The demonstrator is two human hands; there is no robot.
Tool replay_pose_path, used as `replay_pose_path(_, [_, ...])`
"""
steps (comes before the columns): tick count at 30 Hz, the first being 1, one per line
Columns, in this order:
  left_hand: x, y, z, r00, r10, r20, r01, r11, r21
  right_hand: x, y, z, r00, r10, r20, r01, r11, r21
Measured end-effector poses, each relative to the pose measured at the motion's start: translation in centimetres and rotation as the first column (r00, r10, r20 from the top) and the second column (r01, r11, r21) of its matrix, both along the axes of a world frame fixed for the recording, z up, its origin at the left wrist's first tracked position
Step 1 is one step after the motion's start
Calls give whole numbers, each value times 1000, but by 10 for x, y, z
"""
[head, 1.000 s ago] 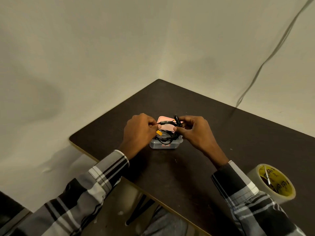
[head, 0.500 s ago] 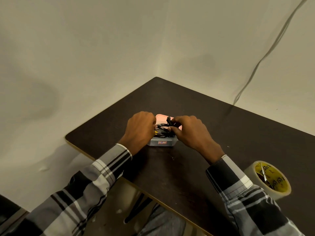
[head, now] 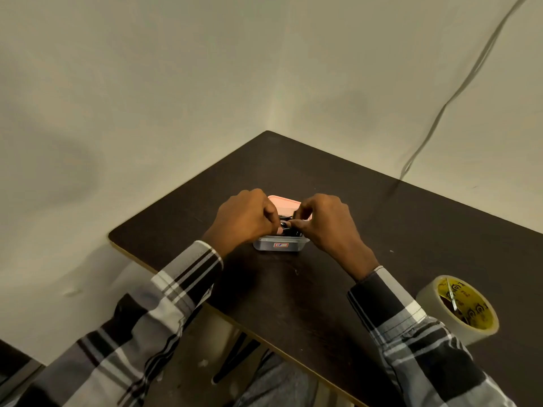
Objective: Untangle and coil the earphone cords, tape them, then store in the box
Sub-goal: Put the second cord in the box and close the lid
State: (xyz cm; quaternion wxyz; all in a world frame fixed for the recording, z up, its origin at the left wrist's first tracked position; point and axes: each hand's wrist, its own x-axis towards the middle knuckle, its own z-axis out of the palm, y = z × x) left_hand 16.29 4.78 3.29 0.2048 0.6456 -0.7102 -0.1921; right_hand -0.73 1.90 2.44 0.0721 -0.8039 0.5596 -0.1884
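The big dark table (head: pixel 338 201) has its far corner pushed into the corner of the walls, and its near edge runs across in front of the person. On the right side, close to the near edge, stands a roll of tape (head: pixel 457 309). In the middle of the table, a bit nearer the left edge, sits the small clear box (head: pixel 279 245), and a pink lid (head: pixel 283 201) shows just behind it. The left hand (head: pixel 244 220) is over the left side of the box with its fingers curled, pinching the black earphone cords (head: pixel 289 227). The right hand (head: pixel 326 223) is over the right side, and its fingers pinch the cords too. The cords sit low, right at the top of the box, between the two hands. Only a little of them shows, so I cannot tell if the tape is on them. It looks like the job is close to the end: the bundle is going into the box. To do this well, the hands should push the bundle down softly and keep it round, so no loop pops over the rim. Then they should let go slowly, or the cords may spring back out. The lid is close by for closing.
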Motion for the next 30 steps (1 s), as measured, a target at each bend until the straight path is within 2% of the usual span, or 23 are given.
replay_pose_path(5, [-6,-7,-1,992,-1,123,-4,999,40,-5,-3,-2,999,53,6,-53,999,-2])
replay_pose_path(10, [1,-11,-2,985,-147,87,137,984,112,-7,-6,-2,995,63,-72,-57,994,89])
replay_pose_path(12, [4,-12,-3,983,-184,-18,185,978,91,-6,-6,-2,995,46,-94,-36,994,105])
replay_pose_path(14, [9,-12,-5,957,-158,-242,173,984,42,-8,-6,-1,996,32,-84,-24,995,93])
replay_pose_path(17, [17,-16,-12,805,-18,-593,13,1000,-12,-19,-6,4,990,-20,138,18,1000,16])
replay_pose_path(19, [19,-23,-19,733,79,-676,-118,993,-11,-27,-10,3,951,-96,294,100,995,2])
replay_pose_path(21, [19,-33,-26,703,152,-694,-203,979,9,-33,-18,-2,919,-180,351,180,983,32])
replay_pose_path(23, [20,-45,-34,730,215,-648,-237,970,55,-36,-26,-12,906,-245,344,224,969,102])
replay_pose_path(26, [20,-59,-42,811,252,-528,-216,968,129,-34,-31,-27,880,-323,349,242,936,256])
replay_pose_path(30, [15,-71,-42,836,234,-496,-173,971,166,-27,-36,-38,785,-404,469,247,899,361])
